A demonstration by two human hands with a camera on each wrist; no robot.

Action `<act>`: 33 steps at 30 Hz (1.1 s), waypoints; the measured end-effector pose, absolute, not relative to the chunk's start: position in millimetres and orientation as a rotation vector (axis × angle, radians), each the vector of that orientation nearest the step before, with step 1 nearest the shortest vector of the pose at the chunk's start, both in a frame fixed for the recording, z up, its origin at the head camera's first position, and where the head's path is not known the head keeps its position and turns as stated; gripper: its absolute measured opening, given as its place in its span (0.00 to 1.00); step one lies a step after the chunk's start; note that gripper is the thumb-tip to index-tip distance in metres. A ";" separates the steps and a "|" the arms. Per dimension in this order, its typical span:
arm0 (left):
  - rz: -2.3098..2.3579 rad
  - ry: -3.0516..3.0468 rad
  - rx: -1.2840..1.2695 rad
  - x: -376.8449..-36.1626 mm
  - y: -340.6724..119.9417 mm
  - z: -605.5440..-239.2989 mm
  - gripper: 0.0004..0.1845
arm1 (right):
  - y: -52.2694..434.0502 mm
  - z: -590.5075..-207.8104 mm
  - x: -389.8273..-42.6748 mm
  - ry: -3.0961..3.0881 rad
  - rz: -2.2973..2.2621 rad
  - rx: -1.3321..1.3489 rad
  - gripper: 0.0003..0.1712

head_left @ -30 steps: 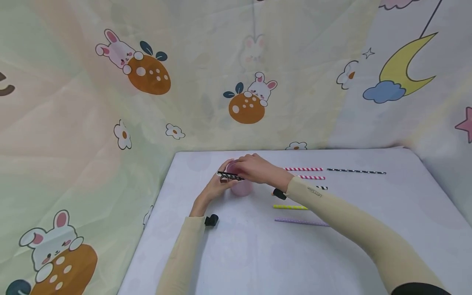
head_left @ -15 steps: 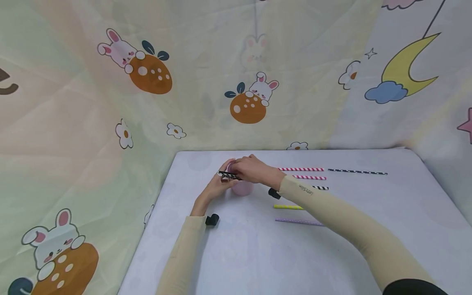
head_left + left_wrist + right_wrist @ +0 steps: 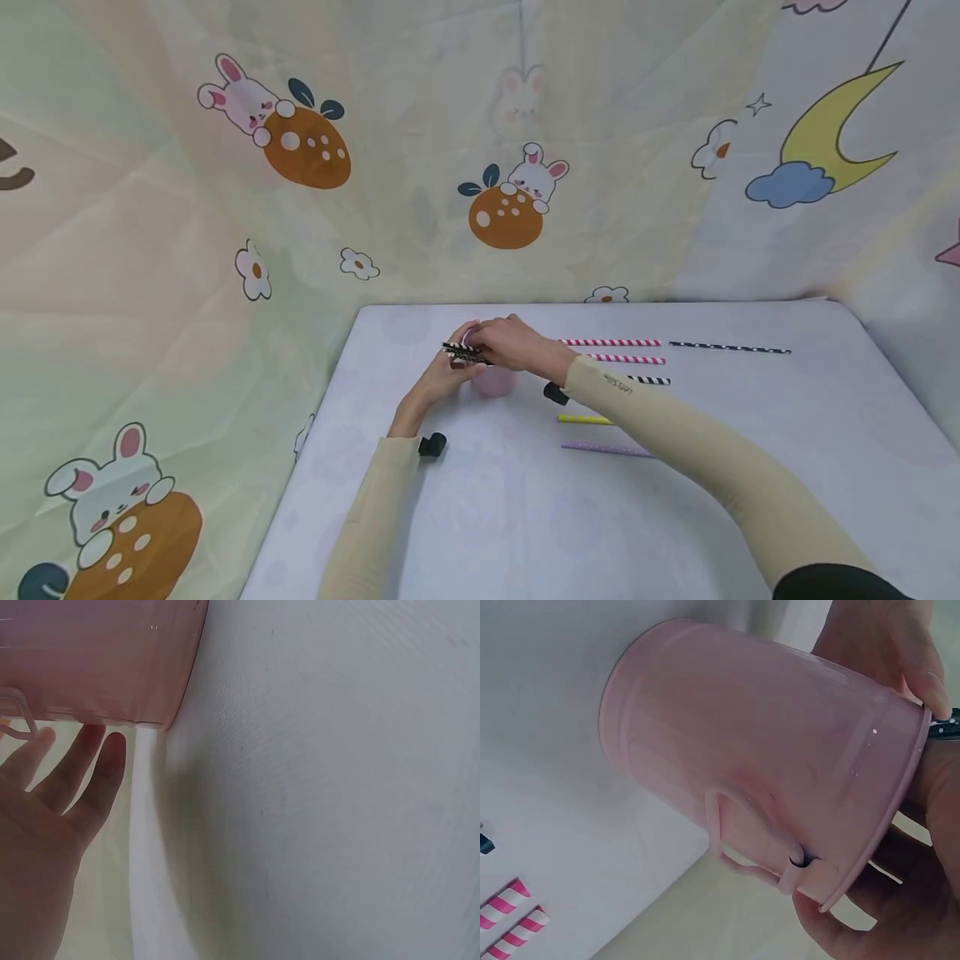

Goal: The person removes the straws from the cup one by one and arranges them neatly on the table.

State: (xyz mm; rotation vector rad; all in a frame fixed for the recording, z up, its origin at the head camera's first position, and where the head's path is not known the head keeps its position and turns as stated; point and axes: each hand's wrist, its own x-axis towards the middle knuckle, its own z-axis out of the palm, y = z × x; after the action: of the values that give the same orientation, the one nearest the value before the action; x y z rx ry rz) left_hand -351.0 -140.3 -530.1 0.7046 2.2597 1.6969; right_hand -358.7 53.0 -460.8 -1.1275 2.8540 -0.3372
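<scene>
A pink metal bucket [image 3: 757, 742] with small side handles stands on the white table in the head view. My left hand [image 3: 437, 379] holds it from the left, its fingers along the bucket wall and its thumb at the rim. My right hand [image 3: 513, 343] is at the bucket's mouth with curled fingers, several of them hidden. Black-and-white paper straws [image 3: 461, 353] stick out leftward from that hand over the mouth; one dark straw [image 3: 946, 727] shows by the rim in the right wrist view. The inside of the bucket is hidden.
Right of the bucket lie two red-and-white striped straws [image 3: 615, 342], a black dotted straw [image 3: 731, 347], a black-and-white striped straw [image 3: 651, 380], a yellow straw [image 3: 585, 419] and a purple straw [image 3: 606, 449]. My right forearm covers parts of some. A printed cloth [image 3: 405, 125] hangs behind.
My right hand and forearm have shifted slightly left, uncovering more of the red striped straws. The straw ends at the bucket's mouth have spread apart. My left hand keeps its place.
</scene>
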 end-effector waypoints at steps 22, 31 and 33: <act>1.652 2.333 0.629 -362.1 -140.9 -551.5 0.41 | 68.3 -441.7 -350.5 2.966 -0.402 -1.267 0.09; 1.628 2.345 0.580 -359.6 -142.2 -552.6 0.47 | 75.5 -425.4 -342.4 2.982 -0.520 -1.323 0.12; 1.627 2.343 0.584 -360.0 -142.1 -553.2 0.48 | 76.9 -421.4 -339.7 2.985 -0.525 -1.306 0.11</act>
State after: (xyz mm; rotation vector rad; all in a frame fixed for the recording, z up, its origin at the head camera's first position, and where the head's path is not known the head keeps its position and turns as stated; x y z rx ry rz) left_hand -360.0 -142.1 -553.2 0.5838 2.3432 1.6271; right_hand -339.7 76.9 -421.4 -1.3064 2.9847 -0.5249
